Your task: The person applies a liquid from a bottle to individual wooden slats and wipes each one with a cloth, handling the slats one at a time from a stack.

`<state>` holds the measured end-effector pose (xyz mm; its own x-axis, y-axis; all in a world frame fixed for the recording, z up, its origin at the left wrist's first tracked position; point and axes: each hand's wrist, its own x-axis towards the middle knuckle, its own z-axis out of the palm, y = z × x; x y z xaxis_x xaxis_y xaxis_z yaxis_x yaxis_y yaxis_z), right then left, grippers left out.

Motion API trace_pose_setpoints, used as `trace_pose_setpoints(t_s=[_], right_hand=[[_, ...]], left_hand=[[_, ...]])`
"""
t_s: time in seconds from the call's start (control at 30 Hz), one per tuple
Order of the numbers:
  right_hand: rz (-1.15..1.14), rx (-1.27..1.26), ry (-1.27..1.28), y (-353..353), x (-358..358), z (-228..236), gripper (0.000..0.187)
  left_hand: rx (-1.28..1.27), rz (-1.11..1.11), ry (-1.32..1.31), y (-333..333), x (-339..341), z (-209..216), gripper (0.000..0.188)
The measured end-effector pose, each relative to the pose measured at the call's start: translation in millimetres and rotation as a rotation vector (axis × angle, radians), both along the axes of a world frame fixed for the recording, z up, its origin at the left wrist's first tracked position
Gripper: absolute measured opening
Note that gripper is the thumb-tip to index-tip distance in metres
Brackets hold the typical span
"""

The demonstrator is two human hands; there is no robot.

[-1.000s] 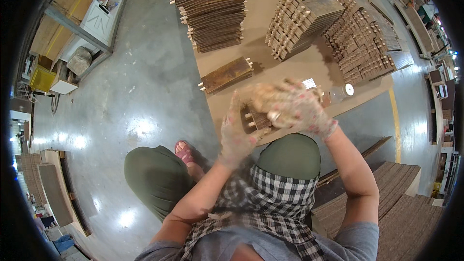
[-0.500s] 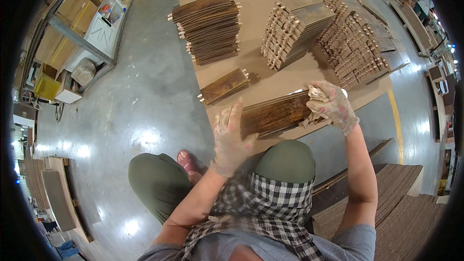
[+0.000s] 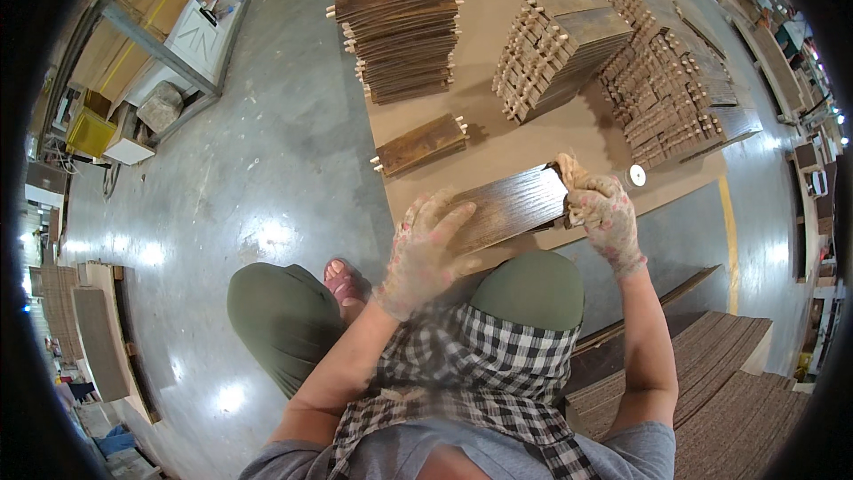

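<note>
Dark brown, glossy rectangular wooden board (image 3: 517, 199) is in front of me; fingers of my gloved right hand (image 3: 609, 215) are clenched on crumpled tan cloth (image 3: 569, 171) at its right end, while my gloved left hand (image 3: 416, 254) touches its left end, whether grasping I cannot tell

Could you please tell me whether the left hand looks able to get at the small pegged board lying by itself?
Probably yes: only brown sheet shows between the left hand and the small pegged board, though the hand would first have to leave the dark board it touches.
</note>
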<state>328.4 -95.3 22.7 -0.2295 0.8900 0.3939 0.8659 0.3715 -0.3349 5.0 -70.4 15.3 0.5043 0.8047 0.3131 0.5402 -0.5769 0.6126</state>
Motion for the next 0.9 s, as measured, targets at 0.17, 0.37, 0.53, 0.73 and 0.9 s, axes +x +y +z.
trace_pose_setpoints(t_s=[0.17, 0.37, 0.53, 0.73, 0.9], right_hand=[[-0.201, -0.062, 0.505, 11, -9, 27, 0.035], [0.379, -0.402, 0.387, 39, -114, 25, 0.056], [0.239, -0.082, -0.358, 60, -91, 12, 0.055], [-0.358, -0.408, -0.089, 60, 46, -19, 0.047], [-0.311, 0.003, 1.349, 49, -8, 74, 0.041]], left_hand=[[-0.066, 0.138, -0.149, 2, 12, -21, 0.094], [-0.138, 0.194, -0.364, 6, 32, -28, 0.116], [-0.168, 0.208, -0.273, 4, 26, -37, 0.125], [-0.178, 0.132, -0.365, 0, 31, -47, 0.121], [-0.287, 0.162, -0.460, 0, 22, -34, 0.119]])
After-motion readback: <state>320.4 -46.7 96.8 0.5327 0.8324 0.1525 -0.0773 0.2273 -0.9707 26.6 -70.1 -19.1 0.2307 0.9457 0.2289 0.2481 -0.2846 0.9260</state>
